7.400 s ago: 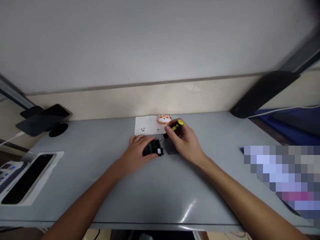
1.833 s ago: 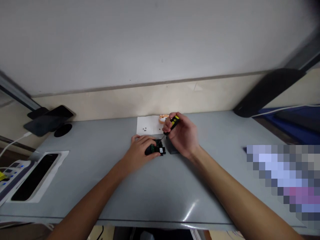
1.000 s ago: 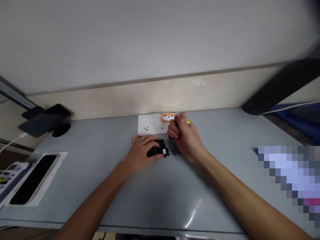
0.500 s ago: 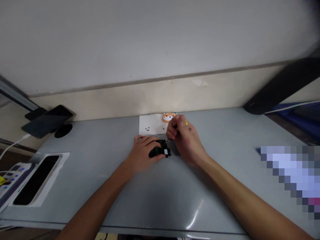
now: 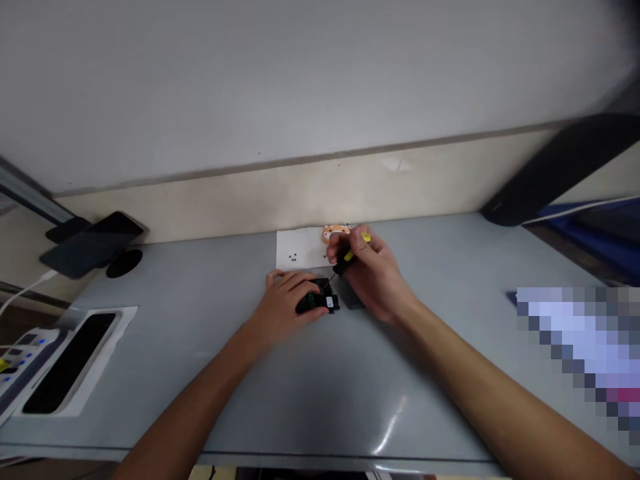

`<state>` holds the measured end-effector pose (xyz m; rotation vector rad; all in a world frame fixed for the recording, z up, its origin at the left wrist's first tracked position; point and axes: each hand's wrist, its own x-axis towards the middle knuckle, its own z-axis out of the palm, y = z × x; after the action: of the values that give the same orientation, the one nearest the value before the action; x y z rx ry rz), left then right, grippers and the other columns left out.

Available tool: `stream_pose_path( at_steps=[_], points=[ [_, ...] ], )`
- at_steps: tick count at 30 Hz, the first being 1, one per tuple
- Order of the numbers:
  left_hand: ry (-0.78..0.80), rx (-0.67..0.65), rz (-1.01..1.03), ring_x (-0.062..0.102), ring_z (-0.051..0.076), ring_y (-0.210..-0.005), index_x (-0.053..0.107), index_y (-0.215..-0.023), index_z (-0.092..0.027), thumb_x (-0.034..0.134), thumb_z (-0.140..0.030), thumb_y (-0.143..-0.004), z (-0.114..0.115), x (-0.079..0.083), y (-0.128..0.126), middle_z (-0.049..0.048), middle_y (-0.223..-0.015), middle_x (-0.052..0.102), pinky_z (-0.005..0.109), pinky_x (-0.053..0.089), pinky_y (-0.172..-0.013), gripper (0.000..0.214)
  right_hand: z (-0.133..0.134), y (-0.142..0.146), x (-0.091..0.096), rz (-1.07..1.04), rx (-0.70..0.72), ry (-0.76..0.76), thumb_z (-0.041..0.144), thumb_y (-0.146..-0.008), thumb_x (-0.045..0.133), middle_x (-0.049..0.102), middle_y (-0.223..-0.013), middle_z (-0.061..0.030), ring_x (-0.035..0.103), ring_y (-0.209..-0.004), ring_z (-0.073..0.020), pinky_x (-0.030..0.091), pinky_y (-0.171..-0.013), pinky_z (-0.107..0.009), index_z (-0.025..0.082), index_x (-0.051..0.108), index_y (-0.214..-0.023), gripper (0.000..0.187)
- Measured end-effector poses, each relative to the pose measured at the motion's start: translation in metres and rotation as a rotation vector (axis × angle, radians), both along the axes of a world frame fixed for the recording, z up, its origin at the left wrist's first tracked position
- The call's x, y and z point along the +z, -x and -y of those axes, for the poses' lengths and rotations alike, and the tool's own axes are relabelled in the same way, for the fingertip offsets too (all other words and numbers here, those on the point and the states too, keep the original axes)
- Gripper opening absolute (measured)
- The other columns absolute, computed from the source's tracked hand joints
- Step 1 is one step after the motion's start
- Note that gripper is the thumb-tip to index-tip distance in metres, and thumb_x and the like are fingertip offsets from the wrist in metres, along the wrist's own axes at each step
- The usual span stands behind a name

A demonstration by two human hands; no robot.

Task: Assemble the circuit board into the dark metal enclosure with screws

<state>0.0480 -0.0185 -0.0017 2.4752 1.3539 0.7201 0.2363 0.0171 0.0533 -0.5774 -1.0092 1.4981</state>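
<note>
The small black device [image 5: 316, 302], green circuit board showing, lies on the grey table [image 5: 310, 380] under the left hand [image 5: 284, 305], whose fingers clasp it. The right hand [image 5: 374, 275], just beside, is closed on a black-and-yellow screwdriver [image 5: 351, 255] angled down at it. The device's white sticker [image 5: 330, 302] is too small to read

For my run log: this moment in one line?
left hand: steadies black gadget | right hand: grips screwdriver, tip at it | white paper behind
</note>
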Motion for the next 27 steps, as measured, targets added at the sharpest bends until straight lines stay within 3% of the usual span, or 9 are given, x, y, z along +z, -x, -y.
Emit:
stream_pose_path(
  at_steps=[4,8,12,16,19,21,24,27],
  points=[
    [0.002,-0.016,0.002,0.06,0.025,-0.124,0.066,-0.108,-0.027,0.07,-0.046,-0.095,0.0004,0.0012,0.0,0.0024,-0.136,0.066,0.046,0.027,-0.112,0.024,-0.0047,-0.0016,-0.0017,-0.019,-0.009,0.015,0.049,-0.09,0.073,0.046,-0.07,0.0029,0.043,-0.063,-0.013,0.04,-0.063,-0.028,0.024,0.055,-0.08,0.032],
    [0.005,-0.031,-0.003,0.059,0.024,-0.125,0.066,-0.108,-0.027,0.068,-0.045,-0.096,0.002,0.0028,0.0004,0.0026,-0.137,0.065,0.045,0.026,-0.112,0.022,-0.009,-0.0024,-0.0028,-0.026,-0.008,0.004,0.056,-0.094,0.064,0.039,-0.068,0.0033,0.038,-0.06,-0.0124,0.038,-0.06,-0.028,0.024,0.061,-0.085,0.033],
    [0.0,-0.024,0.008,0.06,0.023,-0.124,0.065,-0.107,-0.026,0.071,-0.041,-0.095,0.0031,0.0034,0.0001,0.0014,-0.135,0.066,0.045,0.025,-0.11,0.02,-0.0092,-0.0061,-0.0006,-0.139,0.102,0.052,0.05,-0.098,0.057,0.046,-0.074,0.0002,0.044,-0.066,-0.0142,0.043,-0.065,-0.03,0.023,0.07,-0.102,0.03],
    [-0.009,-0.019,0.016,0.06,0.024,-0.125,0.064,-0.108,-0.026,0.071,-0.042,-0.095,0.0027,0.0027,-0.0007,0.0019,-0.135,0.067,0.045,0.026,-0.11,0.023,-0.0036,-0.0069,0.0038,-0.084,0.135,0.029,0.037,-0.094,0.066,0.059,-0.091,-0.0032,0.056,-0.083,-0.0155,0.046,-0.079,-0.03,0.022,0.07,-0.09,0.017],
    [-0.02,-0.01,0.012,0.06,0.024,-0.125,0.064,-0.109,-0.026,0.072,-0.041,-0.094,0.0026,0.002,-0.0008,0.0023,-0.135,0.067,0.045,0.027,-0.11,0.023,-0.0005,-0.0044,0.0057,-0.054,0.099,0.027,0.034,-0.089,0.075,0.064,-0.103,-0.0028,0.061,-0.095,-0.0169,0.046,-0.085,-0.03,0.022,0.062,-0.079,0.021],
    [-0.023,-0.011,0.003,0.06,0.025,-0.125,0.063,-0.109,-0.026,0.072,-0.04,-0.094,0.003,0.002,-0.0005,0.0029,-0.135,0.067,0.046,0.027,-0.11,0.022,-0.001,-0.003,0.0044,-0.071,0.085,0.044,0.035,-0.088,0.077,0.063,-0.091,-0.0006,0.061,-0.087,-0.0158,0.046,-0.08,-0.03,0.023,0.056,-0.078,0.027],
    [-0.027,-0.022,-0.014,0.059,0.025,-0.126,0.063,-0.111,-0.027,0.069,-0.041,-0.096,0.004,0.0021,0.0002,0.0035,-0.136,0.067,0.046,0.028,-0.11,0.022,-0.0051,-0.0029,-0.0008,-0.029,0.044,0.017,0.041,-0.091,0.074,0.045,-0.065,0.0048,0.047,-0.062,-0.0126,0.039,-0.065,-0.029,0.025,0.053,-0.08,0.029],
    [-0.03,-0.03,-0.03,0.059,0.024,-0.127,0.063,-0.113,-0.027,0.066,-0.042,-0.098,0.0048,0.0019,0.0009,0.0033,-0.137,0.066,0.045,0.027,-0.111,0.022,-0.0093,-0.005,-0.0039,0.04,0.011,-0.046,0.051,-0.094,0.067,0.041,-0.067,0.0037,0.043,-0.063,-0.0135,0.037,-0.064,-0.03,0.025,0.06,-0.087,0.027]
  ],
)
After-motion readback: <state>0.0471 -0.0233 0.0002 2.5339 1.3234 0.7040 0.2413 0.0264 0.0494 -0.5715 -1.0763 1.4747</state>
